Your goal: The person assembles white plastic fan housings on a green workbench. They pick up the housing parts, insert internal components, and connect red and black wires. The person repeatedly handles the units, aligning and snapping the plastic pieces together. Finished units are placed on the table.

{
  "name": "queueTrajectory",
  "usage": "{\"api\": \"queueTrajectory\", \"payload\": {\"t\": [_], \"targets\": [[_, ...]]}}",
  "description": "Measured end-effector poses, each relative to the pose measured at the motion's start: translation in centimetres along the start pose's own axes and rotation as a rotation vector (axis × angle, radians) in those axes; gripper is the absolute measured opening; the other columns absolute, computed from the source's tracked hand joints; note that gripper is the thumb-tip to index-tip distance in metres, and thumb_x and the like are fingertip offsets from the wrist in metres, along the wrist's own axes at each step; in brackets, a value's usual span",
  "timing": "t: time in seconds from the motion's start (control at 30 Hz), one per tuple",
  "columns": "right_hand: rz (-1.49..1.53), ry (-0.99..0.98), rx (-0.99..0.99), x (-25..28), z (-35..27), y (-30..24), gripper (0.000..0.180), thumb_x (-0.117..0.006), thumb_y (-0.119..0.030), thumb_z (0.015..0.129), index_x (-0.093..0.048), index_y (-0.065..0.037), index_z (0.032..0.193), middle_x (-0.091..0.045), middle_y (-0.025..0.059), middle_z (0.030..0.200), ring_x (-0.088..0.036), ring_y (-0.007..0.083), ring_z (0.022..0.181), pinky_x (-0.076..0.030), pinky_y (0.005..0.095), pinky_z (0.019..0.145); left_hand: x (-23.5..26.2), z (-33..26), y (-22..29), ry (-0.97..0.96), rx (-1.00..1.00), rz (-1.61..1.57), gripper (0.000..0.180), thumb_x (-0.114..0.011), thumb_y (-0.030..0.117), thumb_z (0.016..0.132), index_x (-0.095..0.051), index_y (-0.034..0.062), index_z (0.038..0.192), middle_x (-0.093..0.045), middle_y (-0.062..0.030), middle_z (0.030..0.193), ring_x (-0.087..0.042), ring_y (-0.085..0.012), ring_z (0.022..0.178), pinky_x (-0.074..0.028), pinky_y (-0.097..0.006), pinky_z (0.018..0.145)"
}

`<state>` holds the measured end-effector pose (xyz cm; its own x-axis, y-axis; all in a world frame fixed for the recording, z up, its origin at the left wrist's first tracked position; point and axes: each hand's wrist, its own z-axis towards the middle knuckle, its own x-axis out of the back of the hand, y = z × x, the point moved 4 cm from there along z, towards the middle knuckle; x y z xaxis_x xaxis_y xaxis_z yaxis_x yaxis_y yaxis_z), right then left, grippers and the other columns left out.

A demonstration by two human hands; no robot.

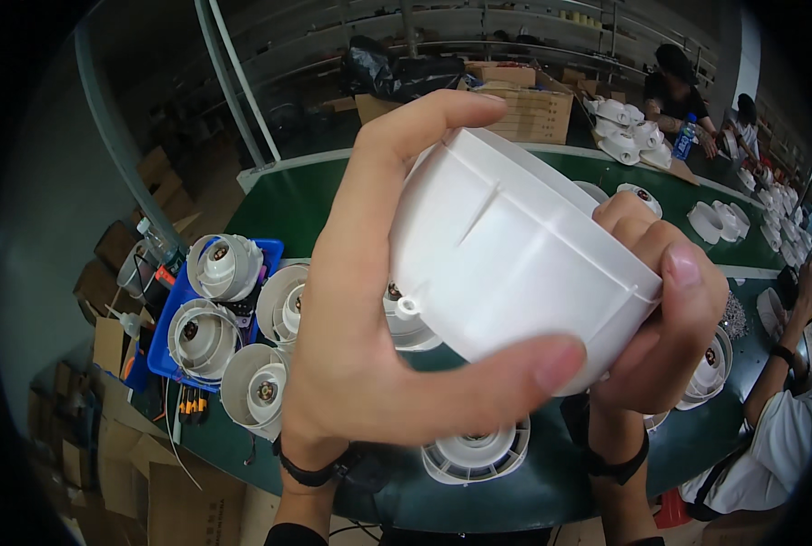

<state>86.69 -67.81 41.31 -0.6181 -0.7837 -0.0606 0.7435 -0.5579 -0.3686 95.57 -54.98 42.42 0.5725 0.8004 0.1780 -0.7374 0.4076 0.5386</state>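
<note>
Raised close in front of me is a white plastic housing (pixel 524 255), a tilted cup-like shell with ribs and a small screw boss on its side. My left hand (pixel 360 300) wraps its left side, thumb along the bottom and forefinger over the upper rim. On the right, my right hand (pixel 665 291) grips the shell with curled fingers; its hidden fingertips lie behind the rim. The inside of the shell cannot be seen. Below it on the table stands a white round fan-like unit (pixel 475 452) with a slotted rim, partly covered by my hands.
A blue tray (pixel 162 341) at the left holds white round units with coppery centres. More such units (pixel 258 389) stand beside it on the green table (pixel 551 482). Cardboard boxes (pixel 538 114) and white parts (pixel 626 132) lie at the back. Co-workers (pixel 779 437) sit at the right.
</note>
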Motion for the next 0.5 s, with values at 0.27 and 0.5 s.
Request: {"api": "queueTrajectory", "payload": {"t": [0.27, 0.5], "targets": [[-0.051, -0.104, -0.014, -0.4, 0.0, 0.4, 0.045, -0.051, -0.042, 0.089, -0.050, 0.003, 0.083, -0.054, 0.0128, 0.081, -0.050, 0.0201, 0.075, -0.040, 0.0328, 0.069, 1.3, 0.1, -0.9, 0.110, 0.090, 0.103, 0.061, -0.038, 0.047, 0.094, -0.044, -0.0024, 0.130, -0.052, -0.0232, 0.132, -0.057, -0.0258, 0.113, -0.047, -0.035, 0.095], [-0.039, -0.468, 0.186, -1.9, 1.0, 1.9, 0.054, -0.076, -0.030, 0.080, -0.056, 0.005, 0.116, -0.060, 0.0154, 0.104, -0.060, 0.0247, 0.095, -0.046, 0.0321, 0.084, 2.3, 0.4, -0.2, 0.256, 0.112, 0.207, 0.048, -0.034, 0.032, 0.098, -0.049, -0.0029, 0.127, -0.056, -0.0179, 0.123, -0.057, -0.0214, 0.109, -0.044, -0.032, 0.094]]}}
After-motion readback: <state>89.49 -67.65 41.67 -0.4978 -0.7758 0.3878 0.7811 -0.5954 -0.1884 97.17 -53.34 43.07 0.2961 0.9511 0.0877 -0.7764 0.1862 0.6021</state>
